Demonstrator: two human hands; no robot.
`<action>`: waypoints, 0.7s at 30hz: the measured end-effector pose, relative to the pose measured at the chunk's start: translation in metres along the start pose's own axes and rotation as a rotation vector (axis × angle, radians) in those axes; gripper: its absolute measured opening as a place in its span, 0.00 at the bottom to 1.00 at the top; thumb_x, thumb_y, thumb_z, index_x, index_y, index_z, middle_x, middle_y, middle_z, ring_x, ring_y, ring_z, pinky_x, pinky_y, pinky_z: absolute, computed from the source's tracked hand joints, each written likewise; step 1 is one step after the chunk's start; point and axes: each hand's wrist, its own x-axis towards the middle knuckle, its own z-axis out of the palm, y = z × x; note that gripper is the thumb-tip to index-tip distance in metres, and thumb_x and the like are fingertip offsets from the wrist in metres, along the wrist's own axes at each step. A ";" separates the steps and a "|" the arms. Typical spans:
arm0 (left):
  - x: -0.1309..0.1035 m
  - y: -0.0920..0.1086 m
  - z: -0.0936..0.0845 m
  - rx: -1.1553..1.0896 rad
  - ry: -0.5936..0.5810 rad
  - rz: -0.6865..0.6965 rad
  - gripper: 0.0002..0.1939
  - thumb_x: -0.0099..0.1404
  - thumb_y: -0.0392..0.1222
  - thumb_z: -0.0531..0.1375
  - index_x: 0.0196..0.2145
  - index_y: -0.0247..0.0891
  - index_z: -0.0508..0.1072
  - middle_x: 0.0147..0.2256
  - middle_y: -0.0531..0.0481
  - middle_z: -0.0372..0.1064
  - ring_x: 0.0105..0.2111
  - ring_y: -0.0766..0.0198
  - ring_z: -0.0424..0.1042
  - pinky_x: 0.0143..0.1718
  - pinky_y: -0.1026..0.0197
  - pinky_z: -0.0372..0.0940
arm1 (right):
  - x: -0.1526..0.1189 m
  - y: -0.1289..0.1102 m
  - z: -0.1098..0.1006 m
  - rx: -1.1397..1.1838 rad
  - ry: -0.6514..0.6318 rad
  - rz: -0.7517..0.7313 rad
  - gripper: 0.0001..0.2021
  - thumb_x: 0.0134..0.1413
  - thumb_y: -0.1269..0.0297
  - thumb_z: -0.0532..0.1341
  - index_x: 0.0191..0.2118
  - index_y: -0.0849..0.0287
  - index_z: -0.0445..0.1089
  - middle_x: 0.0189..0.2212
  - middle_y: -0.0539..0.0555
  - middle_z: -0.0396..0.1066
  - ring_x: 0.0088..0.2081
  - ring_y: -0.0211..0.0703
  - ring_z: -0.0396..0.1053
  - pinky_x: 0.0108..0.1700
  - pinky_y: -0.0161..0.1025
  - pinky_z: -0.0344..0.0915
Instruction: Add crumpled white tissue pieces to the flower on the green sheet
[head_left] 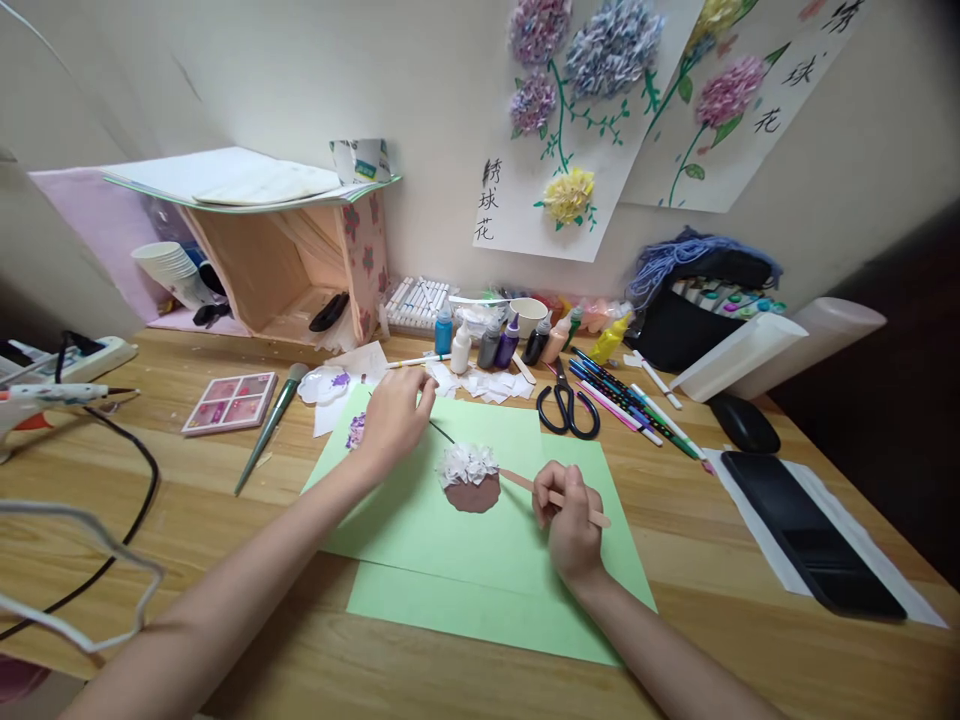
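Note:
My right hand is closed around a flat wooden craft stick. The stick's far end touches or nearly touches the right side of a brown paper round. Crumpled white paper bits cover the round's upper half. It lies on light green paper, which has a second sheet or fold showing below. Over the paper's upper left, my left hand is bent downward, its fingertips hidden. A purple and pink paper flower peeks out beside that wrist, and a dark stem line runs nearby.
Behind the paper stand several paint bottles and white paper scraps. Black scissors and pens lie right of them. A phone is far right; a brush and a cable lie left.

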 end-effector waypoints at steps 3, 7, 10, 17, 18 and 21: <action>0.040 -0.011 0.010 0.191 -0.123 -0.010 0.11 0.64 0.39 0.50 0.34 0.36 0.72 0.38 0.41 0.70 0.41 0.51 0.66 0.41 0.54 0.59 | 0.001 0.000 0.001 0.009 -0.003 0.005 0.27 0.61 0.45 0.42 0.17 0.56 0.56 0.11 0.46 0.52 0.14 0.35 0.50 0.19 0.35 0.47; 0.074 -0.024 0.026 0.183 -0.178 0.017 0.09 0.56 0.41 0.59 0.36 0.36 0.73 0.39 0.41 0.72 0.42 0.50 0.67 0.42 0.55 0.60 | 0.002 -0.001 0.002 0.015 -0.003 0.004 0.27 0.61 0.46 0.42 0.17 0.56 0.56 0.11 0.46 0.52 0.15 0.35 0.51 0.19 0.35 0.47; 0.085 -0.032 0.032 0.149 -0.215 0.047 0.13 0.52 0.43 0.63 0.36 0.38 0.74 0.38 0.42 0.73 0.41 0.50 0.68 0.41 0.56 0.60 | 0.001 0.000 0.002 0.012 -0.017 0.003 0.27 0.61 0.46 0.41 0.17 0.56 0.56 0.11 0.46 0.51 0.15 0.35 0.51 0.19 0.35 0.47; 0.088 -0.041 0.042 0.018 -0.246 0.003 0.11 0.51 0.38 0.62 0.35 0.37 0.74 0.34 0.46 0.73 0.36 0.55 0.70 0.34 0.60 0.61 | 0.000 0.001 0.001 0.009 -0.027 -0.001 0.27 0.62 0.47 0.41 0.17 0.56 0.56 0.12 0.46 0.52 0.16 0.35 0.51 0.19 0.35 0.48; 0.088 -0.041 0.043 -0.005 -0.246 -0.007 0.11 0.51 0.38 0.61 0.35 0.37 0.74 0.33 0.46 0.73 0.35 0.56 0.70 0.33 0.61 0.60 | 0.000 0.001 0.001 0.010 -0.028 -0.003 0.27 0.62 0.47 0.41 0.17 0.56 0.56 0.12 0.46 0.52 0.16 0.35 0.51 0.19 0.35 0.48; 0.085 -0.039 0.044 -0.081 -0.243 -0.035 0.10 0.53 0.40 0.61 0.33 0.36 0.74 0.30 0.48 0.73 0.32 0.59 0.70 0.31 0.62 0.60 | 0.000 0.001 0.001 0.018 -0.038 -0.016 0.27 0.62 0.47 0.42 0.17 0.57 0.57 0.12 0.46 0.52 0.15 0.35 0.51 0.19 0.35 0.48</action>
